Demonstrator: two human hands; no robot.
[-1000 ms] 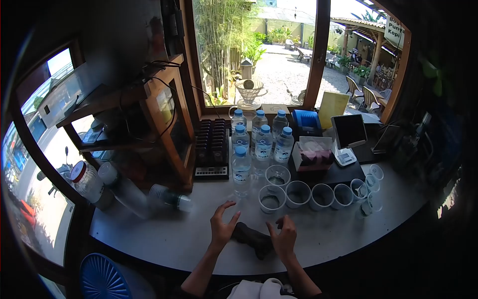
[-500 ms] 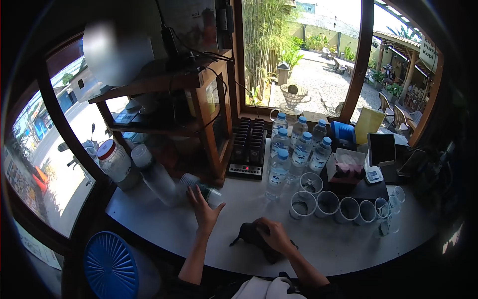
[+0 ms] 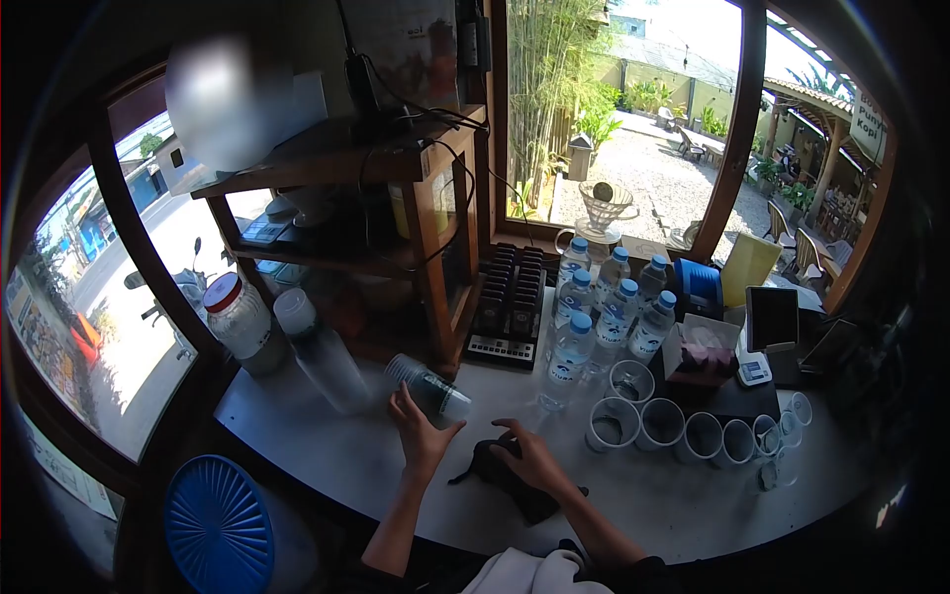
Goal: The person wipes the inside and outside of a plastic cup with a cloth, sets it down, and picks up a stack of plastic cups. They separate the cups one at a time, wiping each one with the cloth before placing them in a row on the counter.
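Observation:
A nested stack of clear plastic cups (image 3: pixel 431 386) with dark green print lies tilted towards the right on the counter. My left hand (image 3: pixel 426 441) is at its near side, thumb and fingers spread apart; the fingertips seem to touch the cups. Just to the right, my right hand (image 3: pixel 534 460) hovers over or rests lightly on a crumpled black cloth or bag (image 3: pixel 505 487), its fingers apart. Whether it touches the black thing is hard to tell. A taller stack of clear cups (image 3: pixel 327 356) leans left of my left hand.
Several water bottles (image 3: pixel 571 366) stand beyond my hands, with a row of open plastic cups (image 3: pixel 660 424) to their right. A black pager rack (image 3: pixel 507 307) and a wooden shelf (image 3: pixel 435 257) are at the back. Left are a red-lidded jar (image 3: pixel 237 322) and a blue lid (image 3: pixel 220 525).
My right hand has loosened from its pinch at the black thing, and its fingers have spread. My left fingers have curled slightly closer to the cup stack. The camera view has shifted a little.

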